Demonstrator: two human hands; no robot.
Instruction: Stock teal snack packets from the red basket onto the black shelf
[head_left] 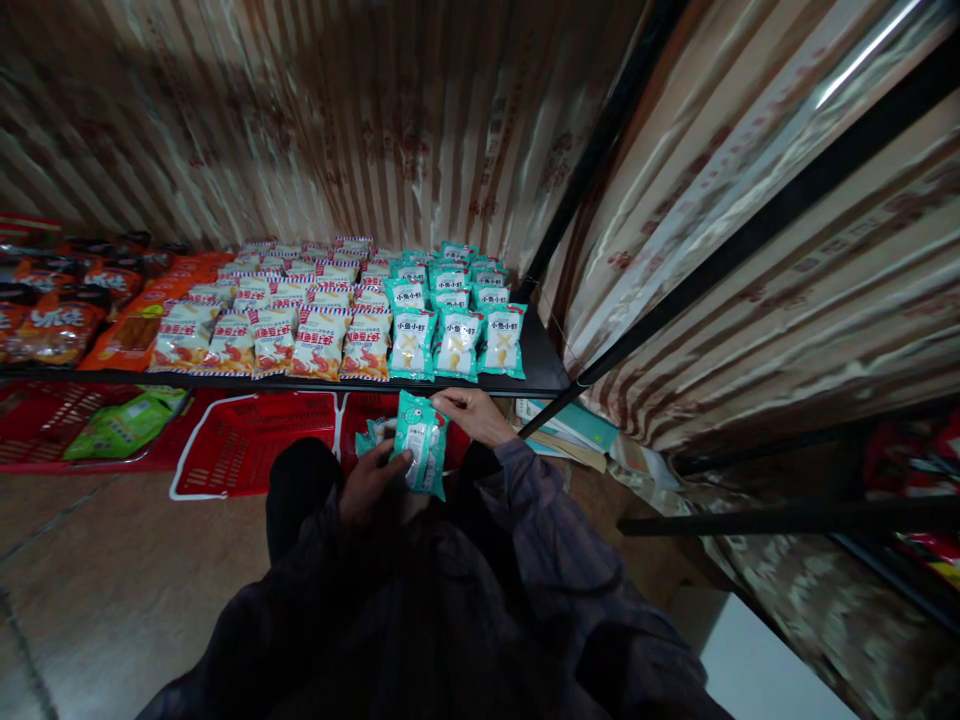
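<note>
A teal snack bag [421, 445] is held upright in front of my knees, between both hands. My left hand [369, 482] grips its lower left side, thumb on the front. At its upper right corner, my right hand [476, 413] pinches the edge. Behind it, another teal bag [367, 438] partly shows over a red basket [358, 412]. Just above my hands, rows of matching teal bags [457, 342] stand at the right end of a black shelf [536, 350]. White and orange snack bags [321, 342] stand in rows to their left.
Orange snack packs [56, 322] fill the shelf's left part. Below are red baskets [255, 430], one holding a green bag [124, 425]. Black metal posts [660, 290] slant along the right, before a patterned curtain [337, 120]. Flattened cardboard [574, 430] lies under the shelf's right end.
</note>
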